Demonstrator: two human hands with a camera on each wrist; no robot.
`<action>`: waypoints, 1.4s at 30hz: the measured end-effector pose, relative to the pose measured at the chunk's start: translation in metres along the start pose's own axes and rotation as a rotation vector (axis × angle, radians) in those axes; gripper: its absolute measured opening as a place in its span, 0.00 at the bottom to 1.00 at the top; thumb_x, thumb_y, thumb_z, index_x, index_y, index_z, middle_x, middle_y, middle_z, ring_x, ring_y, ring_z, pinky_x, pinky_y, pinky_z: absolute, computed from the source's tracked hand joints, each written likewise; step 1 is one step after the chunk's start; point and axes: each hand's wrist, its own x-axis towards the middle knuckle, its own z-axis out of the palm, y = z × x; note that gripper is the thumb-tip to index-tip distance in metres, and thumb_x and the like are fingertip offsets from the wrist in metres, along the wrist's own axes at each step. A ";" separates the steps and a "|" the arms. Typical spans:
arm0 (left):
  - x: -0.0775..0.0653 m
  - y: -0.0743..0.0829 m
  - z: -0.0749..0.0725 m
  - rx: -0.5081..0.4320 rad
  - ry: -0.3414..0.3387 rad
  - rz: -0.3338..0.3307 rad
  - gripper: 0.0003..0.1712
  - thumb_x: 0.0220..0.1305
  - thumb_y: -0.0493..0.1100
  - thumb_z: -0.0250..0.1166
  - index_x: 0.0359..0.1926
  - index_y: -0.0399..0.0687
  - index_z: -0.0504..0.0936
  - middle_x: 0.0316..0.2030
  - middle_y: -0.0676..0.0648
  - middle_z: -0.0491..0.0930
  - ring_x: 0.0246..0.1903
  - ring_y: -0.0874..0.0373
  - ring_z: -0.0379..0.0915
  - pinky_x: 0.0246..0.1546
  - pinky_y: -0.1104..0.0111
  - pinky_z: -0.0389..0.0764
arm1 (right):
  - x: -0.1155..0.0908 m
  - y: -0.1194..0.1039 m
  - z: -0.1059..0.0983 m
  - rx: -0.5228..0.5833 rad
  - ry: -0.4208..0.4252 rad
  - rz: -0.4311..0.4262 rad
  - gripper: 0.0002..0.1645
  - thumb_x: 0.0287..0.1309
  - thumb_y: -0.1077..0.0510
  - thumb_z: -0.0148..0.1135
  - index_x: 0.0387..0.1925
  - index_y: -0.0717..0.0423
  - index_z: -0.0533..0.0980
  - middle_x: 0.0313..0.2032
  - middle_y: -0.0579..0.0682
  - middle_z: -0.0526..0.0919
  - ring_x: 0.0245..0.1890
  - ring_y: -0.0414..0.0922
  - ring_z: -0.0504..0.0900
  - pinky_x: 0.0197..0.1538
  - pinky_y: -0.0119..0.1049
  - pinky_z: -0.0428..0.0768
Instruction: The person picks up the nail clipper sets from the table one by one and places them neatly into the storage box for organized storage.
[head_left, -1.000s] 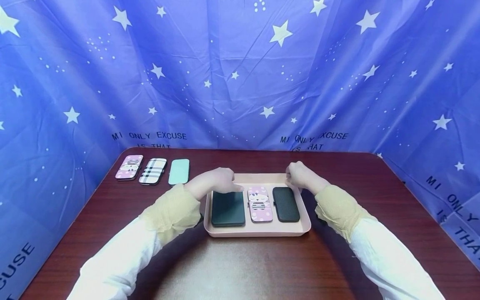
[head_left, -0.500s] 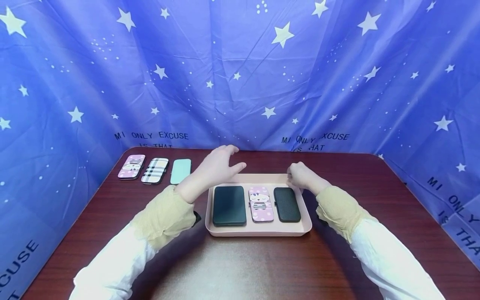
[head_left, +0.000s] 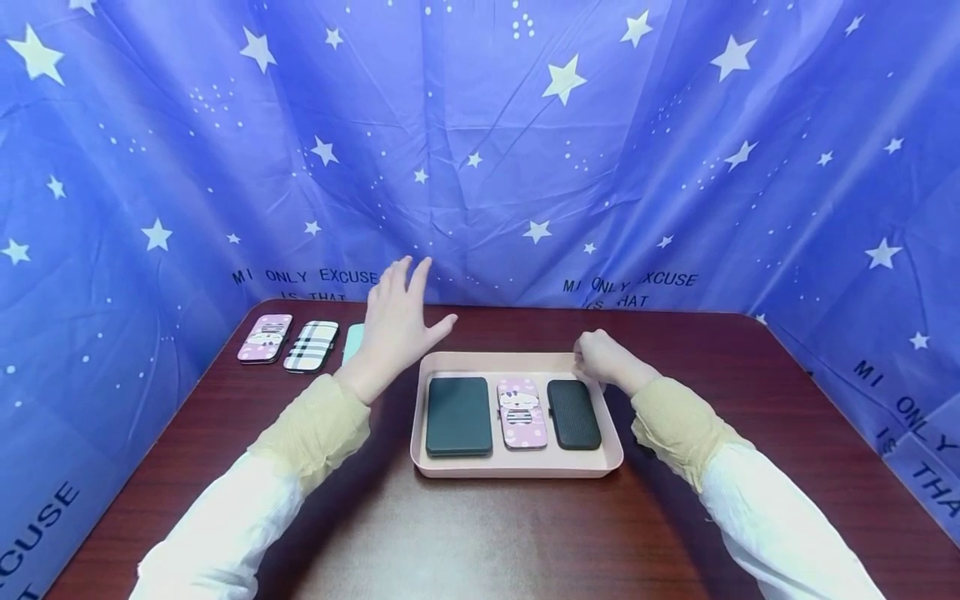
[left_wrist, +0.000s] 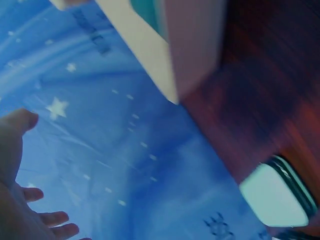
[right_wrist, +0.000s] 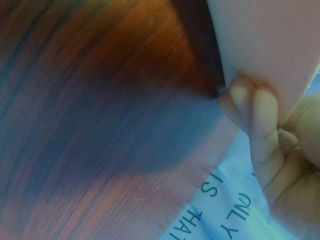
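Note:
My left hand is raised with fingers spread, holding nothing. It overlaps a mint-green case, which lies on the table and is partly hidden behind the hand in the head view. My right hand pinches the far right corner of a pale pink tray, its fingers against the outer wall. Inside the tray lie three flat cases: a wide dark green one, a pink one with a cat print and a narrow black textured one.
Left of the mint case, a plaid case and another pink cat-print case lie in a row on the dark wooden table. A blue star-patterned curtain stands behind the table's far edge.
My left hand has lifted off the tray's left side and moved left and away toward the mint case, its fingers spreading. The right hand stays at the tray's corner.

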 end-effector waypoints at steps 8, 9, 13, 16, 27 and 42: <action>-0.003 -0.034 0.016 0.006 -0.136 -0.087 0.52 0.56 0.69 0.58 0.73 0.52 0.49 0.72 0.35 0.43 0.71 0.39 0.37 0.66 0.39 0.47 | -0.001 0.000 -0.001 -0.013 -0.004 -0.003 0.10 0.45 0.70 0.56 0.13 0.59 0.73 0.11 0.49 0.76 0.06 0.38 0.74 0.19 0.29 0.76; -0.004 -0.038 0.018 0.003 -0.147 -0.096 0.52 0.56 0.69 0.57 0.73 0.52 0.49 0.72 0.35 0.42 0.71 0.39 0.36 0.65 0.39 0.46 | -0.001 0.000 -0.001 -0.012 -0.007 0.001 0.10 0.45 0.70 0.56 0.14 0.59 0.74 0.11 0.49 0.76 0.06 0.38 0.74 0.19 0.29 0.76; -0.006 -0.055 0.027 0.004 -0.192 -0.128 0.51 0.56 0.69 0.57 0.74 0.53 0.48 0.73 0.35 0.38 0.72 0.38 0.31 0.65 0.36 0.43 | -0.001 0.000 0.000 -0.014 -0.004 0.004 0.10 0.45 0.70 0.56 0.14 0.59 0.74 0.11 0.49 0.76 0.05 0.38 0.74 0.18 0.29 0.76; -0.007 -0.066 0.032 0.004 -0.229 -0.149 0.51 0.58 0.69 0.56 0.74 0.52 0.48 0.73 0.34 0.35 0.72 0.38 0.27 0.64 0.36 0.42 | -0.001 0.001 0.000 -0.015 0.001 0.003 0.11 0.45 0.70 0.56 0.13 0.59 0.73 0.10 0.49 0.76 0.05 0.38 0.74 0.16 0.29 0.75; -0.010 -0.084 0.049 0.028 -0.376 -0.130 0.47 0.59 0.61 0.60 0.72 0.47 0.52 0.72 0.32 0.41 0.70 0.34 0.39 0.63 0.40 0.55 | -0.001 0.002 0.003 0.001 0.021 -0.015 0.12 0.44 0.70 0.55 0.11 0.57 0.73 0.09 0.48 0.75 0.05 0.38 0.73 0.15 0.29 0.74; -0.015 -0.095 0.054 0.106 -0.508 -0.265 0.46 0.57 0.62 0.60 0.67 0.37 0.60 0.62 0.28 0.61 0.61 0.34 0.57 0.55 0.43 0.66 | 0.000 0.000 0.003 -0.009 0.011 0.020 0.13 0.45 0.70 0.54 0.11 0.56 0.72 0.08 0.47 0.74 0.05 0.37 0.73 0.14 0.28 0.73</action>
